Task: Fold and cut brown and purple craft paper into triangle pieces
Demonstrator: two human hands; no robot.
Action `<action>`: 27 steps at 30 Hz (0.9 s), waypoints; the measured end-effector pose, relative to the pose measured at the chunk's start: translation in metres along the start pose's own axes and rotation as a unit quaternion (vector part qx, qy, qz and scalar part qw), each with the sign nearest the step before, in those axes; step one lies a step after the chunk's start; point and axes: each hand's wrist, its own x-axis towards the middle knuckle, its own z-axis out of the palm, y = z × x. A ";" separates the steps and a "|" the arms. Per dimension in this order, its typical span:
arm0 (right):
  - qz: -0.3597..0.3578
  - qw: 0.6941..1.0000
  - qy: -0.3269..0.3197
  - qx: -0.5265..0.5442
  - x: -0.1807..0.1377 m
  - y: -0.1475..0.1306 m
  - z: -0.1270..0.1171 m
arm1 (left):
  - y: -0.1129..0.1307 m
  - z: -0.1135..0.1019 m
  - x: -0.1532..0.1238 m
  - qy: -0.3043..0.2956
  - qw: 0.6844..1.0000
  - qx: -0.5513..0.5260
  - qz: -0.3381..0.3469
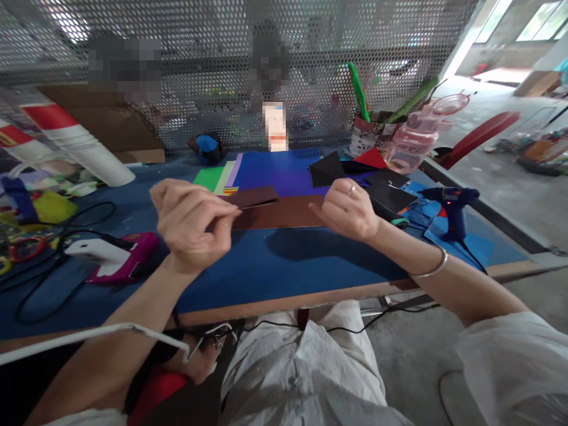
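Observation:
My left hand pinches a small strip of brown paper, which looks folded and points to the right above the table. Under the strip lies a larger brown sheet. My right hand, with a ring on one finger, is closed above the right end of that sheet. Its curled fingers hide whatever may be in them. Behind both hands rests a stack of dark blue sheets, with green paper at its left edge.
At the right stand a glue gun with a small red light, a pink bottle and a pen holder. Black paper lies near them. On the left are a magenta power strip, black cables and stacked white cups.

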 end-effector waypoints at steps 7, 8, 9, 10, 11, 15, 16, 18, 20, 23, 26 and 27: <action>0.116 0.991 -0.036 0.055 0.002 -0.017 0.003 | 0.004 0.007 -0.001 -0.005 0.999 -0.008 0.045; 0.103 0.993 -0.037 0.050 0.005 -0.024 0.002 | 0.008 0.008 -0.001 -0.008 0.999 -0.012 0.051; 0.088 0.995 -0.038 0.042 0.008 -0.029 0.001 | 0.012 0.009 -0.002 -0.012 0.998 -0.018 0.056; 0.072 0.996 -0.038 0.035 0.011 -0.032 0.000 | 0.015 0.010 -0.002 -0.015 0.998 -0.026 0.060; 0.056 0.997 -0.037 0.030 0.012 -0.034 -0.001 | 0.018 0.011 -0.003 -0.019 0.997 -0.035 0.062; 0.009 0.999 -0.036 0.022 0.010 -0.032 -0.001 | 0.023 0.015 -0.005 -0.025 0.996 -0.057 0.060; 0.008 0.999 -0.041 0.020 0.008 -0.031 -0.001 | 0.023 0.015 -0.005 -0.022 0.996 -0.060 0.060; 0.013 0.998 -0.056 0.019 0.006 -0.030 0.000 | 0.025 0.016 -0.005 -0.021 0.996 -0.062 0.060; 0.010 0.998 -0.065 0.020 0.005 -0.031 0.000 | 0.026 0.017 -0.005 -0.022 0.996 -0.063 0.065; 0.001 0.998 -0.054 0.012 0.008 -0.035 0.000 | 0.029 0.019 -0.007 -0.029 0.995 -0.072 0.061; -0.007 0.999 -0.052 -0.001 0.011 -0.037 -0.002 | 0.031 0.022 -0.010 -0.039 0.993 -0.093 0.061; -0.013 0.998 -0.059 -0.004 0.011 -0.038 -0.002 | 0.032 0.023 -0.010 -0.042 0.992 -0.098 0.068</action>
